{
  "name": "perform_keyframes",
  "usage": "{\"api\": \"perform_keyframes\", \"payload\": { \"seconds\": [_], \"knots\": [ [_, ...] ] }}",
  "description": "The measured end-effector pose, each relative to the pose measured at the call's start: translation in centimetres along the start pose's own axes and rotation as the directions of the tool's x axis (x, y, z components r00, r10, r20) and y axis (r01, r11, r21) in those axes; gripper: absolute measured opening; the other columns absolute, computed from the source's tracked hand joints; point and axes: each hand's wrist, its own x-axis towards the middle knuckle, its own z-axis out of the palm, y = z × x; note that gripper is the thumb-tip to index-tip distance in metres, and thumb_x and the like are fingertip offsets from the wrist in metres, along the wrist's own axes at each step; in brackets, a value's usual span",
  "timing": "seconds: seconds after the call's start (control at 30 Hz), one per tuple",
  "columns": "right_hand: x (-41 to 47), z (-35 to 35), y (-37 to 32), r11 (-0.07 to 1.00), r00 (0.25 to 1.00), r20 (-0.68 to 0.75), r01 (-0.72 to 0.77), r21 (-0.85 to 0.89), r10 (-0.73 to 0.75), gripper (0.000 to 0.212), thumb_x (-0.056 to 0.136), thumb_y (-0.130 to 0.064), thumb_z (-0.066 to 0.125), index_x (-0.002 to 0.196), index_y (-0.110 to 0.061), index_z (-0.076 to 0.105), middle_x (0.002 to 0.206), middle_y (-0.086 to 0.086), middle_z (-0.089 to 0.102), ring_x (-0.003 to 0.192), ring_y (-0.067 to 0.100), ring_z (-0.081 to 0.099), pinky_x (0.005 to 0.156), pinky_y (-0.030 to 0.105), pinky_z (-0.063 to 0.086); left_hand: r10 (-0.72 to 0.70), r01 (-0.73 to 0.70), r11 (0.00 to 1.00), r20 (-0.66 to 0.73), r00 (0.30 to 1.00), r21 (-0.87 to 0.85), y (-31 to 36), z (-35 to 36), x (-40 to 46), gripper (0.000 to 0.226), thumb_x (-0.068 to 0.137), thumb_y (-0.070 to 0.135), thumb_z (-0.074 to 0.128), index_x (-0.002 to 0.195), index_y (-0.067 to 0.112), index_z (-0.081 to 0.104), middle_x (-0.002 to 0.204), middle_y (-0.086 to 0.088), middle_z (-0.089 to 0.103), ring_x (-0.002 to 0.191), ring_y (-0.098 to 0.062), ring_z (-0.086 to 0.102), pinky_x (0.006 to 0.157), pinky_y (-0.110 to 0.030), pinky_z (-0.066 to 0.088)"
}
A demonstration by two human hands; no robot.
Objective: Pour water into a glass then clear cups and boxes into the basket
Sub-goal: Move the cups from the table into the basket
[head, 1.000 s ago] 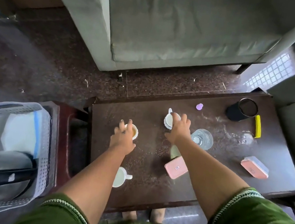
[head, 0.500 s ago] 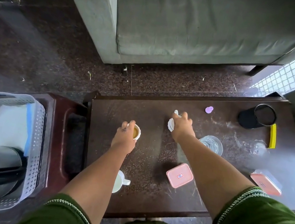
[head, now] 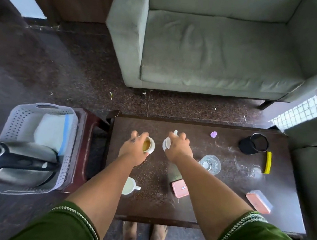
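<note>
Over the table (head: 223, 206), left hand (head: 133, 151) grips a tea cup (head: 148, 145); right hand (head: 178, 148) clutches a white cup (head: 167, 143) beside it.

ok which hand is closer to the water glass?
Right. The right hand grips a white cup just left of the glass; the left hand holds a cup farther left.

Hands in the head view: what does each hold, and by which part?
Left hand grips a white cup of brownish liquid by its side wall. Right hand grips a second white cup from above; the exact contact is hidden.
</note>
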Motion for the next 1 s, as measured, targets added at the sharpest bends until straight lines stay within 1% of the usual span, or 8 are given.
{"api": "perform_keyframes", "payload": {
  "seconds": [0.17, 0.27, 0.4, 0.53, 0.63, 0.83, 0.9, 1.0],
  "knots": [
    [-4.3, -1.4, -3.9, 0.992, 0.994, 0.03, 0.11, -0.069, -0.108, 0.05, 0.089, -0.004, 0.054, 0.133, -0.024, 0.039, 0.135, 0.015, 0.03, 0.124, 0.035, 0.037, 0.095, 0.045, 0.051, -0.011, 0.007, 0.995, -0.043, 0.999, -0.098, -1.1, -2.5, -5.1, 0.057, 0.079, 0.017, 0.071, 0.125, 0.033, 0.041, 0.128, -0.003, 0.033, 0.101, -0.032, 0.062, 0.089, -0.04, 0.049],
    [-6.4, -1.5, -6.4, 0.98, 0.983, 0.032, 0.185, -0.077, -0.183, 0.047, 0.09, -0.007, 0.057, 0.132, -0.025, 0.043, 0.131, 0.014, 0.032, 0.121, 0.035, 0.038, 0.092, 0.044, 0.052, -0.099, 0.08, 0.965, -0.066, 0.993, -0.249, -2.3, -3.7, -7.8, 0.057, 0.076, 0.007, 0.069, 0.121, 0.032, 0.044, 0.126, -0.003, 0.029, 0.105, -0.032, 0.057, 0.095, -0.038, 0.047],
    [-8.7, -0.8, -9.6, 0.96, 0.963, 0.008, 0.269, -0.083, -0.269, 0.039, 0.095, -0.019, 0.053, 0.133, -0.027, 0.046, 0.13, 0.013, 0.036, 0.121, 0.034, 0.041, 0.09, 0.041, 0.049, -0.249, 0.179, 0.884, -0.111, 0.962, -0.432, -3.9, -5.2, -10.7, 0.049, 0.077, 0.015, 0.07, 0.115, 0.033, 0.046, 0.123, -0.002, 0.029, 0.108, -0.031, 0.051, 0.098, -0.041, 0.046],
    [-10.4, 0.0, -12.8, 0.935, 0.941, 0.006, 0.336, -0.111, -0.337, 0.036, 0.096, -0.021, 0.048, 0.132, -0.026, 0.05, 0.129, 0.014, 0.038, 0.118, 0.036, 0.042, 0.09, 0.04, 0.047, -0.302, 0.158, 0.814, -0.174, 0.937, -0.558, -6.1, -6.3, -13.0, 0.05, 0.069, 0.02, 0.074, 0.11, 0.031, 0.047, 0.118, -0.003, 0.037, 0.105, -0.027, 0.053, 0.093, -0.042, 0.049],
    [-11.7, 0.5, -15.3, 0.926, 0.934, 0.014, 0.357, -0.12, -0.358, 0.038, 0.095, -0.027, 0.053, 0.133, -0.026, 0.049, 0.13, 0.013, 0.037, 0.121, 0.036, 0.04, 0.092, 0.042, 0.047, -0.287, 0.113, 0.848, -0.269, 0.919, -0.518, -7.9, -7.4, -14.4, 0.049, 0.072, 0.027, 0.076, 0.113, 0.022, 0.051, 0.107, -0.001, 0.045, 0.107, -0.019, 0.045, 0.088, -0.035, 0.047],
    [-13.9, 2.3, -21.3, 0.912, 0.923, -0.033, 0.371, -0.174, -0.382, 0.045, 0.094, -0.013, 0.052, 0.135, -0.028, 0.047, 0.132, 0.014, 0.036, 0.12, 0.036, 0.04, 0.088, 0.038, 0.047, -0.236, 0.126, 0.949, -0.39, 0.89, -0.287, -13.9, -9.7, -16.5, 0.027, 0.078, 0.03, 0.063, 0.103, 0.026, 0.055, 0.111, -0.004, 0.045, 0.106, -0.029, 0.05, 0.091, -0.037, 0.04],
    [-14.4, 2.9, -23.2, 0.923, 0.926, -0.071, 0.359, -0.141, -0.371, 0.045, 0.092, -0.014, 0.054, 0.134, -0.027, 0.048, 0.133, 0.015, 0.036, 0.121, 0.037, 0.04, 0.091, 0.039, 0.046, -0.176, 0.095, 0.975, -0.439, 0.881, -0.199, -16.6, -10.9, -17.4, 0.032, 0.079, 0.027, 0.063, 0.11, 0.026, 0.058, 0.112, -0.006, 0.047, 0.103, -0.03, 0.051, 0.09, -0.036, 0.041],
    [-14.9, 3.9, -26.4, 0.949, 0.937, -0.151, 0.317, -0.005, -0.314, 0.042, 0.09, -0.015, 0.054, 0.131, -0.027, 0.049, 0.131, 0.014, 0.037, 0.121, 0.038, 0.041, 0.094, 0.04, 0.046, -0.061, 0.025, 0.996, -0.446, 0.893, -0.085, -20.4, -13.3, -18.4, 0.049, 0.084, 0.025, 0.066, 0.131, 0.028, 0.052, 0.125, -0.007, 0.043, 0.107, -0.029, 0.047, 0.097, -0.038, 0.044]
  ]
}}
